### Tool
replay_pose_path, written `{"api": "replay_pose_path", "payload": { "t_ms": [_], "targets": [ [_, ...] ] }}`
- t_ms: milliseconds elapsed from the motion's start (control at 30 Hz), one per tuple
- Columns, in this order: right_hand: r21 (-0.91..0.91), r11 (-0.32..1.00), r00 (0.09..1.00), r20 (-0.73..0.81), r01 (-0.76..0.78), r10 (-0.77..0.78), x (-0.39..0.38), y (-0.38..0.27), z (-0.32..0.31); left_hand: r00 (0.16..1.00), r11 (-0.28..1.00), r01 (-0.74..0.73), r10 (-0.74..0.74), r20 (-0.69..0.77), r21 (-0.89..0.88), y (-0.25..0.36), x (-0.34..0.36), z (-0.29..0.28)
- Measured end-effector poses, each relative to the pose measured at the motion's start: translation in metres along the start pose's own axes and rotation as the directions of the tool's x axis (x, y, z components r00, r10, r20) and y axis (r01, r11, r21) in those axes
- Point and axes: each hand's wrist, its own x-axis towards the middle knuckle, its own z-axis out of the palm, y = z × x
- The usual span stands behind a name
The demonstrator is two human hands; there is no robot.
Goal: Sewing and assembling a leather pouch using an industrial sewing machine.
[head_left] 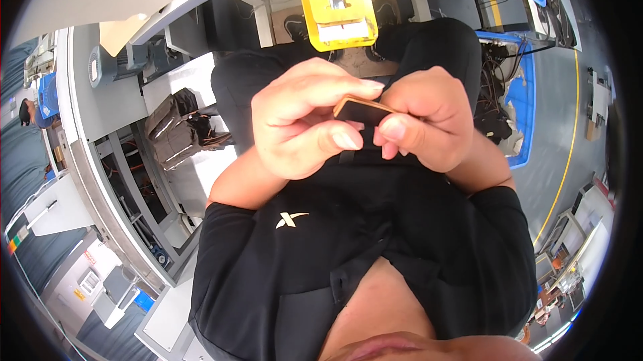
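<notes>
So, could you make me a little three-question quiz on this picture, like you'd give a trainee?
1. True or false: the left hand and right hand both touch the small dark piece.
2. What colour is the bin beyond the hands? A) green B) yellow C) white
3. On which side of the person does the blue tray lie?

Key: 1. True. 2. B. 3. The right.

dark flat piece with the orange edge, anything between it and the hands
Nothing visible: the right hand grips one end of the dark flat piece, and the left hand is at the other.
</notes>
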Motion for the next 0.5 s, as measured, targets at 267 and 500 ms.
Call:
{"api": "replay_pose_path", "payload": {
  "t_ms": [267, 500],
  "targets": [
    [0.469, 0.838, 0.957, 0.202, -0.279, 0.206, -0.002, 0.017, -0.004, 0.98, 0.978, -0.189, 0.182, 0.081, 0.09, -0.007, 0.009, -0.007],
    [0.601, 0.772, 0.978, 0.099, -0.207, 0.185, -0.003, 0.031, 0.003, 0.935, 0.869, -0.354, 0.331, 0.125, 0.345, -0.003, 0.009, -0.007]
  ]
}}
